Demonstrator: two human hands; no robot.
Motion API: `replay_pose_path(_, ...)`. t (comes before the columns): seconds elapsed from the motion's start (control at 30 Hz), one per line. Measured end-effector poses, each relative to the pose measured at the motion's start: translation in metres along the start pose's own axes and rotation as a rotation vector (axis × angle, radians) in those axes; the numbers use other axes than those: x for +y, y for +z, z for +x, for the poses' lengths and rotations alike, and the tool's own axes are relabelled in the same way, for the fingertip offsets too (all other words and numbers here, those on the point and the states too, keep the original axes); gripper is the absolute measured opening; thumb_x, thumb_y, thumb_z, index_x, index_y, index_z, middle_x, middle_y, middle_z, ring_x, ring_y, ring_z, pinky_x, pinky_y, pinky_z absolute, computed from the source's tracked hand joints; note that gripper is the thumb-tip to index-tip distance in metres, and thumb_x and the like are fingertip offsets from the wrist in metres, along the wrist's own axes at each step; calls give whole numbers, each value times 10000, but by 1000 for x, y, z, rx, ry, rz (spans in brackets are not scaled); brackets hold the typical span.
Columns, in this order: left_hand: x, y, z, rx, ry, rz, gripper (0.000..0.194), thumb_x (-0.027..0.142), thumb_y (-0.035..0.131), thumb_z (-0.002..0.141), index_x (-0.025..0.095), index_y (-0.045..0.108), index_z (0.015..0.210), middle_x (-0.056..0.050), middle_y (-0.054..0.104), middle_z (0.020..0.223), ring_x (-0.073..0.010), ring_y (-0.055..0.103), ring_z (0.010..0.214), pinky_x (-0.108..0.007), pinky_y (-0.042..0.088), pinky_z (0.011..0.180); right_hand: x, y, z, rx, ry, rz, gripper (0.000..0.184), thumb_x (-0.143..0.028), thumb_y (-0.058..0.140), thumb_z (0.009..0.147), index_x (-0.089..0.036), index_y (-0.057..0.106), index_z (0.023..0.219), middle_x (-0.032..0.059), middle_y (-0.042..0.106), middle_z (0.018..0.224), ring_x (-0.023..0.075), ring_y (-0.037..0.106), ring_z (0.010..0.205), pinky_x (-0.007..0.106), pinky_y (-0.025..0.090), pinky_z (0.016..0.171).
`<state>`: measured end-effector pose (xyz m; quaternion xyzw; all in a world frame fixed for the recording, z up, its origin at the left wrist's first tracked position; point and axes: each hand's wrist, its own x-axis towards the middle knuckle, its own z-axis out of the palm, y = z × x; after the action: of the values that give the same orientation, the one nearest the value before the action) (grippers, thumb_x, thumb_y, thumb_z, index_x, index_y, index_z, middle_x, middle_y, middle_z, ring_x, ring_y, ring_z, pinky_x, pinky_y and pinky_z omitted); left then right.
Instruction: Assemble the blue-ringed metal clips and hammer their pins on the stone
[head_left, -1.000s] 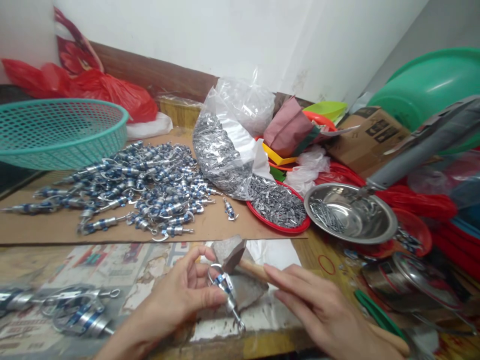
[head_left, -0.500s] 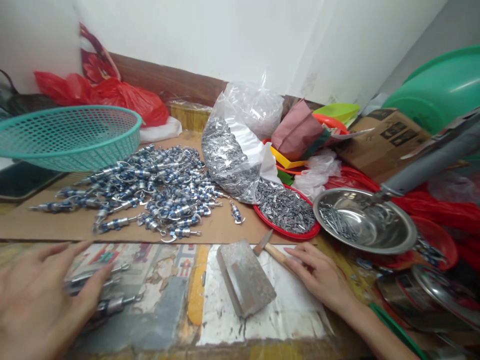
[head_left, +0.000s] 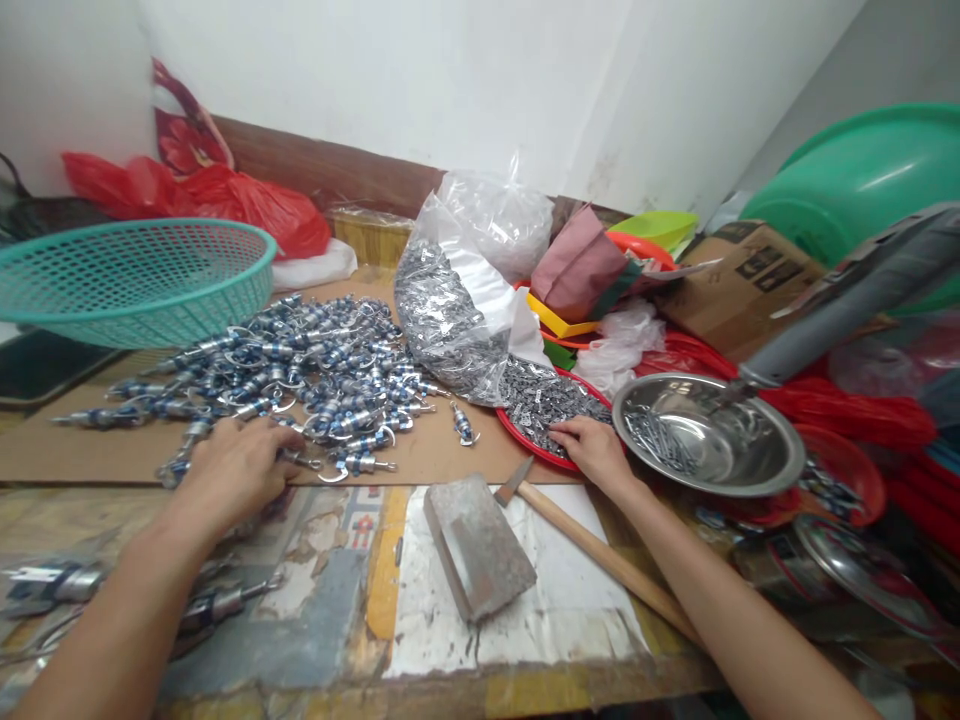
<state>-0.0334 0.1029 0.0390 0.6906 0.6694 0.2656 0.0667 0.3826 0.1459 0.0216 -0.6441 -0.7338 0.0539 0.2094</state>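
Observation:
My left hand [head_left: 244, 465] is at the front of a pile of hook bolts [head_left: 330, 350], silver with blue bands. Its fingers curl down over a hook bolt [head_left: 304, 460], whose end sticks out beside them; the grip itself is partly hidden. With fingertips pinched, my right hand [head_left: 592, 452] reaches into small grey metal pieces [head_left: 551, 400] on a red plate [head_left: 517, 432]; what is between the fingers is too small to make out. A hammer [head_left: 592, 540] with a wooden handle lies beside a grey metal block [head_left: 480, 545], under my right forearm at its end.
A steel bowl [head_left: 757, 470] holding nails stands right of the plate. Behind lies a clear bag [head_left: 442, 310] of metal pieces. A turquoise basket [head_left: 225, 290] is at the left. More hook bolts [head_left: 56, 585] lie near my left forearm. A grey-handled tool [head_left: 840, 300] juts in from the right.
My left hand has moved from the bolts at the near left to the pile. My right hand has let go of the hammer handle and moved forward to the red plate.

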Motion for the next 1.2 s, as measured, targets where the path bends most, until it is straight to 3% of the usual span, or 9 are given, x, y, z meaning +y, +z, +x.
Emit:
replay_pose_path(0.2, 12, -11, 1, 0, -32, 94, 293, 275, 429, 841, 154, 642, 681, -57, 562, 749, -334, 467, 886, -555, 325, 834, 9, 3, 2, 220, 88, 122, 233, -302, 538, 903, -161, 575, 1086, 67, 593, 1103, 190, 595, 945, 398, 502, 813)
replay_pose_path(0.37, 52, -29, -7, 12, 119, -117, 175, 249, 450, 855, 139, 581, 892, -77, 529, 918, -265, 518, 901, -403, 387, 842, 5, -3, -1, 344, 120, 306, 198, -293, 527, 907, -138, 605, 1003, 53, 629, 979, 152, 624, 793, 349, 527, 728)
replay_pose_path(0.47, 90, -17, -24, 9, 213, -315, 186, 321, 541, 820, 168, 618, 892, -80, 595, 926, -251, 565, 876, -362, 432, 799, -23, -10, -14, 349, 62, 445, 219, -285, 518, 883, -128, 664, 927, 76, 647, 936, 153, 647, 709, 335, 542, 693)
replay_pose_path(0.6, 126, 21, -57, -75, 234, -575, 192, 294, 704, 713, 233, 668, 891, -24, 726, 828, -213, 672, 754, -308, 528, 712, -85, -24, -49, 260, -95, 587, 141, -241, 593, 806, -182, 721, 805, 48, 691, 854, 171, 665, 777, 298, 547, 695)
replay_pose_path(0.7, 131, 41, -77, -65, 179, -711, 373, 243, 687, 734, 249, 585, 1093, -5, 742, 847, -193, 709, 751, -300, 576, 710, -125, -32, -77, 193, -210, 679, 98, -161, 674, 747, -206, 727, 816, 11, 718, 755, 142, 662, 678, 251, 533, 646)
replay_pose_path(0.8, 128, 45, -87, -62, 143, -818, 550, 231, 660, 771, 344, 454, 1269, 34, 749, 889, -163, 721, 782, -288, 583, 754, -143, -33, -91, 168, -300, 733, 153, -90, 701, 711, -187, 704, 830, 0, 712, 697, 125, 649, 612, 221, 513, 611)
replay_pose_path(0.97, 131, 41, -89, 52, 183, -780, 817, 166, 707, 722, 454, 295, 1366, 44, 720, 1033, -141, 709, 867, -233, 561, 805, -147, -28, -91, 132, -260, 841, 265, -14, 643, 710, -186, 617, 910, -11, 694, 728, 108, 663, 654, 179, 529, 634)
replay_pose_path(1.1, 135, 39, -88, 57, 189, -833, 798, 136, 712, 707, 501, 351, 1318, 91, 704, 916, -99, 701, 797, -183, 561, 763, -149, -31, -92, 122, -316, 855, 262, -20, 619, 734, -197, 580, 923, -12, 682, 761, 103, 660, 680, 182, 533, 653)
replay_pose_path(1.2, 134, 37, -87, -9, 145, -913, 750, 163, 703, 725, 469, 366, 1321, 91, 722, 856, -109, 705, 799, -201, 572, 750, -150, -32, -96, 86, -369, 862, 248, -28, 602, 745, -203, 569, 917, -12, 674, 758, 108, 656, 674, 206, 537, 658)
